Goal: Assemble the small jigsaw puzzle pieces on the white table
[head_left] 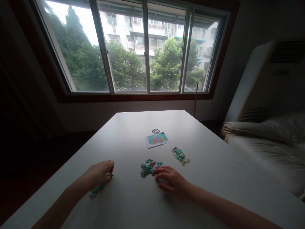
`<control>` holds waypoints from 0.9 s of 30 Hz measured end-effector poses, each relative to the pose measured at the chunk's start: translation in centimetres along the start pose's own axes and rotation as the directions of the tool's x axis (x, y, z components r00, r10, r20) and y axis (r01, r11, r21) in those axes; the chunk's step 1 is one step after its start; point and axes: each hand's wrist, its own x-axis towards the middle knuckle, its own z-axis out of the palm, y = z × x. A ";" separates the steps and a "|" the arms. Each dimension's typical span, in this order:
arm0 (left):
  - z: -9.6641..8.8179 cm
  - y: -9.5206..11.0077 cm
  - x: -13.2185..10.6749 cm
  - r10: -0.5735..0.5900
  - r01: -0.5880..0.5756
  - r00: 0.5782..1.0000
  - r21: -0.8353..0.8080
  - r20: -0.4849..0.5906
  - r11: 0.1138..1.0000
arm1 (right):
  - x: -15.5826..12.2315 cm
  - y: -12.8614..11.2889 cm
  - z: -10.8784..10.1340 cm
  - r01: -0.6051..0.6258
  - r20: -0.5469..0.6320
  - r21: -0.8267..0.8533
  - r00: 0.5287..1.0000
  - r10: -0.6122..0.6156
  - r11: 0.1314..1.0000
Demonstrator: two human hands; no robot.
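Observation:
My left hand [101, 173] is over the left part of the table, its fingers closed on a small jigsaw puzzle piece [110, 175]. Partly covered by that hand, a few joined-looking green puzzle pieces [96, 191] lie on the table. My right hand [170, 179] rests with fingers apart at the right edge of a loose pile of jigsaw pieces [147, 168], mostly teal with some pink and yellow. Its fingertips touch or nearly touch the pile; what lies under them is hidden. A second cluster of pieces [179, 155], some face down, lies farther right.
A colourful picture sheet [157, 140] lies beyond the piles, with a small dark-rimmed round object [155, 131] behind it. Paper [122, 115] lies at the white table's [128, 210] far left corner. A sofa [257, 143] stands to the right, a window [147, 47] ahead.

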 end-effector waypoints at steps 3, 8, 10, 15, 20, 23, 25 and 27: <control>-0.1 0.3 -0.1 -0.015 0.015 1.000 -0.005 -0.002 1.000 | 0.0 -0.1 0.0 0.003 0.001 -0.006 1.000 -0.003 1.000; 0.1 0.4 -0.2 0.000 0.000 1.000 -0.015 -0.027 1.000 | 0.0 -0.3 -0.1 0.013 0.025 -0.043 1.000 -0.012 0.999; 0.3 0.3 0.0 0.012 -0.013 0.999 -0.023 -0.035 1.000 | 0.0 -0.2 -0.1 0.014 0.034 -0.057 0.999 -0.012 0.998; 0.9 0.4 0.4 0.016 -0.019 0.997 -0.041 -0.080 0.999 | -0.2 0.4 0.4 0.037 0.013 -0.090 0.999 -0.036 0.995; 0.3 3.5 0.0 0.134 -0.164 0.978 -0.196 -0.160 0.967 | -0.2 0.4 0.4 0.035 0.004 -0.083 0.999 -0.035 0.996; 0.0 6.1 -0.7 0.295 -0.331 0.943 -0.392 -0.151 0.858 | -0.2 0.1 0.3 0.035 0.002 -0.077 0.999 -0.035 0.996; 0.3 7.7 -1.0 0.334 -0.348 0.933 -0.579 -0.135 0.738 | -0.2 0.0 0.3 0.034 -0.005 -0.068 0.999 -0.034 0.997; 1.2 9.1 -0.9 0.325 -0.263 0.942 -0.792 -0.087 0.551 | -0.2 0.0 0.3 0.024 -0.031 -0.044 0.999 -0.025 0.999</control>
